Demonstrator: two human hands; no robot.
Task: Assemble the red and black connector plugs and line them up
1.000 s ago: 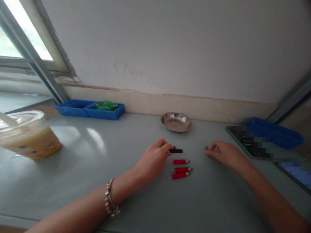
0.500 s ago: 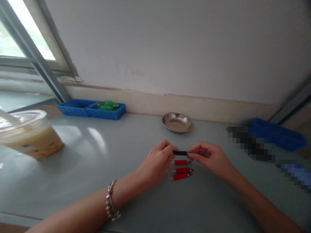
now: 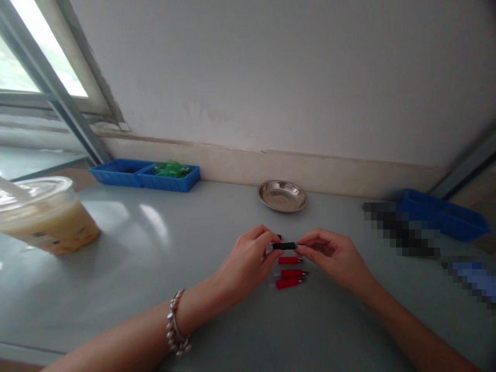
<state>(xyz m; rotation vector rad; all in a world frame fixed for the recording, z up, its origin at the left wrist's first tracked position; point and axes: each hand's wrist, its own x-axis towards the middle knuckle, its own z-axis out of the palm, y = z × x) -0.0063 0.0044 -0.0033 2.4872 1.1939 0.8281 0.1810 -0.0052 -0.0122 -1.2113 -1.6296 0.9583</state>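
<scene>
Small black piece [image 3: 284, 246]: short and cylindrical, held level just above the table [image 3: 155, 289], mid-scene, pinched at both ends. Left hand [image 3: 248, 261]: thumb and forefinger closed on the left end, remaining fingers curled under; beaded bracelet [image 3: 176, 325] at the wrist. Right hand [image 3: 333, 256]: thumb and forefinger closed on the right end, other fingers loosely bent, palm turned inward. Grip at the two ends only, seemingly to leave the middle bare and keep the piece straight along its length. Three red pieces [image 3: 290, 272] with metal tips: flat on the table just near of the black piece, between the two hands, laid parallel in a short row, tips to the right; so arranged, by the look of it, for tidy keeping and easy reach. Steel dish [image 3: 282, 196]: far of the hands, centred, close to the wall, contents not discernible. Blue trays [image 3: 145, 174]: far left against the wall, side by side, green parts [image 3: 169, 168] in the right-hand one, well apart from the hands. Further blue tray [image 3: 445, 214]: far right, beside blurred flat objects. Lidded drink cup [image 3: 44, 214]: left edge of the table, well clear of the small parts, likely to keep it away from them
</scene>
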